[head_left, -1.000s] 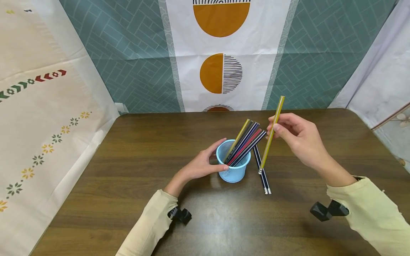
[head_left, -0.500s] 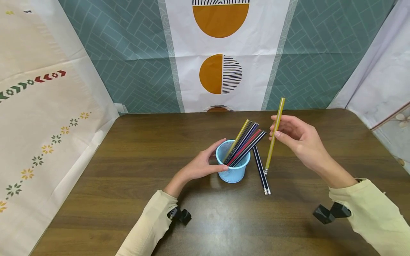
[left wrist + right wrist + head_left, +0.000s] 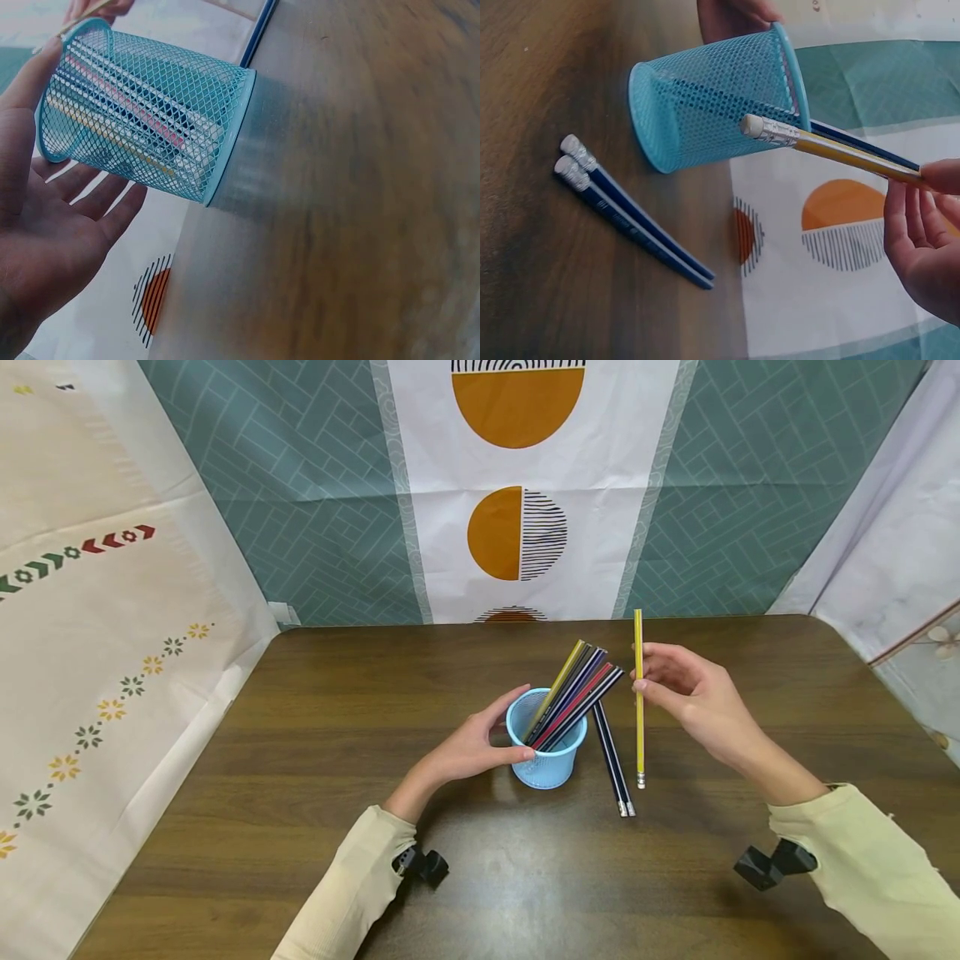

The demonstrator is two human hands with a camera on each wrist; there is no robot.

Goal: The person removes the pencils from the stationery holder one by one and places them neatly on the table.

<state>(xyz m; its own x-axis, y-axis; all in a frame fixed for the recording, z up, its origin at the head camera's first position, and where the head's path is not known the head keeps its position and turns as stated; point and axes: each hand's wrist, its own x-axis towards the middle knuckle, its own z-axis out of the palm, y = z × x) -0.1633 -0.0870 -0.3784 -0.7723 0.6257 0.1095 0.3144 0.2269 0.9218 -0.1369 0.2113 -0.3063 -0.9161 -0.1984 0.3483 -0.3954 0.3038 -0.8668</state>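
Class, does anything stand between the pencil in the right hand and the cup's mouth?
Partly: leaning pencils jut from the cup toward the held pencil. The two dark pencils lie lower, on the table beside the cup.

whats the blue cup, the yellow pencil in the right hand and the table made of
Blue cup: probably painted metal mesh, from the fine diamond openings; plastic is possible.
Yellow pencil: likely painted wood, by its smooth solid colour, with a silvery, metal-looking ferrule and pale, rubber-like eraser.
Table: brown wood grain with a soft sheen; solid wood or laminate, can't tell.
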